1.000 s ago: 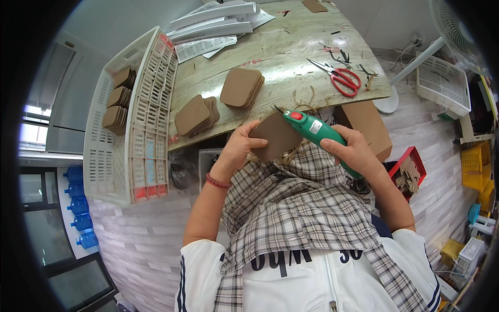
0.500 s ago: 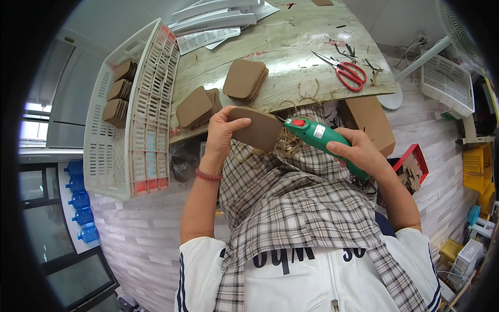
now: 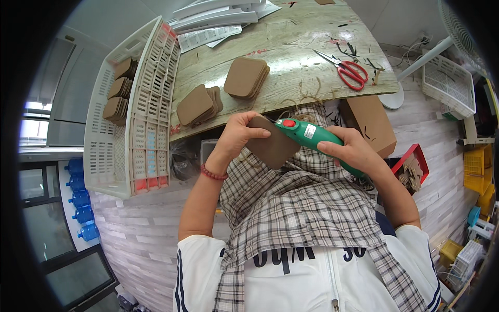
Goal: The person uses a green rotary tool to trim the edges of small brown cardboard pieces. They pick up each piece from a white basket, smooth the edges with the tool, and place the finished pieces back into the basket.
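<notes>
My left hand (image 3: 241, 136) pinches a brown, round-cornered flat piece (image 3: 274, 145) by its upper left corner, over my lap. Wrapped round a green handheld power tool with a red switch (image 3: 306, 132) is my right hand (image 3: 352, 150). The tool's narrow tip is at the upper edge of the brown piece; whether it touches cannot be made out. Two stacks of similar pieces lie on the table just beyond: one stack (image 3: 246, 78) is neat, the other stack (image 3: 198, 105) is fanned out. A checked apron (image 3: 296, 208) covers my lap.
The wooden table (image 3: 291, 57) carries red-handled scissors (image 3: 345, 71), dark scraps and papers (image 3: 213, 21). At left, a white plastic crate (image 3: 150, 112) holds more brown stacks. Below the table's right side are a cardboard box (image 3: 369, 125) and a red box (image 3: 413, 169) of offcuts. A fan (image 3: 462, 34) stands at right.
My left hand has moved right and turned the brown piece clockwise, so its corner points down. The green tool has shifted slightly left along the piece's upper edge.
</notes>
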The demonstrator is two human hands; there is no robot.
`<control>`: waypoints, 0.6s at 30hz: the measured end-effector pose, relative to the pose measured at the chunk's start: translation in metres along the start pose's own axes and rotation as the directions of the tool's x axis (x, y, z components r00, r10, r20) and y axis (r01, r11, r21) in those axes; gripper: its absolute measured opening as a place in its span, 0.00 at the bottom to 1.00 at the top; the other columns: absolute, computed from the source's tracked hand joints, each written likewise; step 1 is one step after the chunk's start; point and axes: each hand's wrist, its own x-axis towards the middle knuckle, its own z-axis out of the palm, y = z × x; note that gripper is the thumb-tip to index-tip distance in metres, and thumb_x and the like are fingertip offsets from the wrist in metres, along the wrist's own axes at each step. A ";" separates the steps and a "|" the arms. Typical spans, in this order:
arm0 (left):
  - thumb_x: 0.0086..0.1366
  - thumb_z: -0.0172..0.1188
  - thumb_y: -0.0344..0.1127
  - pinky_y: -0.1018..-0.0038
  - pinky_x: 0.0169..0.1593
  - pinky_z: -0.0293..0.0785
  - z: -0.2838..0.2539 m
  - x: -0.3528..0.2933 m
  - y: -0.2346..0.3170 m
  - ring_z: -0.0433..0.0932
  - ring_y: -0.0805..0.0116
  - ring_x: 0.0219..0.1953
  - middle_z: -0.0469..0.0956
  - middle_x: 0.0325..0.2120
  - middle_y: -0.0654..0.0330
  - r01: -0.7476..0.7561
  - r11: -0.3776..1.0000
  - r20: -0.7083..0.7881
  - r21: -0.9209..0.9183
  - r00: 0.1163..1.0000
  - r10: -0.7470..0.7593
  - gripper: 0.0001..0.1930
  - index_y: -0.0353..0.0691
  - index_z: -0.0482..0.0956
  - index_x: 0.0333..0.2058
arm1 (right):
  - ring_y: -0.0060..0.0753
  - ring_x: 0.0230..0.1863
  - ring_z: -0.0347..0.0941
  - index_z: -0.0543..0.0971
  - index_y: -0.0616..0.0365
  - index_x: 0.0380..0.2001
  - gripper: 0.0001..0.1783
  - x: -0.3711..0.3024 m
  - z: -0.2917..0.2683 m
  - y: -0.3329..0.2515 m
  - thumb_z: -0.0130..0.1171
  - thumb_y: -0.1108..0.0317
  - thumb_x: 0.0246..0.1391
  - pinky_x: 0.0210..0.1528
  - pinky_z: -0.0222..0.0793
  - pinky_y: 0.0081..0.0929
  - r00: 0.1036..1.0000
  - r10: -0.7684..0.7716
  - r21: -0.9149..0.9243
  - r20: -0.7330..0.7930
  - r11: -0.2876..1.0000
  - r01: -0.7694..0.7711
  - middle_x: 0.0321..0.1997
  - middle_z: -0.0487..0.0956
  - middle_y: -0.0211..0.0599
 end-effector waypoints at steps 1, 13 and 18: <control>0.51 0.66 0.20 0.80 0.39 0.74 -0.001 0.000 -0.001 0.77 0.78 0.31 0.80 0.29 0.65 0.008 1.000 0.006 0.017 1.000 -0.008 0.10 0.35 0.79 0.33 | 0.16 0.19 0.67 0.78 0.66 0.40 0.23 0.002 0.001 -0.003 0.63 0.53 0.54 0.22 0.65 0.18 1.000 0.002 -0.007 0.006 1.000 -0.002 0.23 0.72 0.28; 0.57 0.61 0.21 0.74 0.44 0.77 -0.127 -0.008 0.020 0.79 0.69 0.37 0.80 0.37 0.59 -0.438 0.899 -0.622 0.018 0.699 0.353 0.12 0.37 0.77 0.41 | 0.16 0.21 0.68 0.78 0.64 0.40 0.20 0.015 0.004 0.006 0.62 0.55 0.55 0.22 0.65 0.18 0.991 -0.013 0.050 -0.132 0.999 0.020 0.24 0.73 0.27; 0.52 0.67 0.29 0.65 0.54 0.68 -0.191 0.012 -0.005 0.72 0.56 0.52 0.76 0.46 0.52 0.189 0.631 -0.633 0.752 0.473 0.613 0.27 0.38 0.73 0.53 | 0.16 0.18 0.67 0.78 0.64 0.37 0.19 0.017 0.004 0.017 0.62 0.55 0.55 0.21 0.63 0.18 0.983 -0.036 0.040 -0.181 0.998 0.044 0.21 0.71 0.27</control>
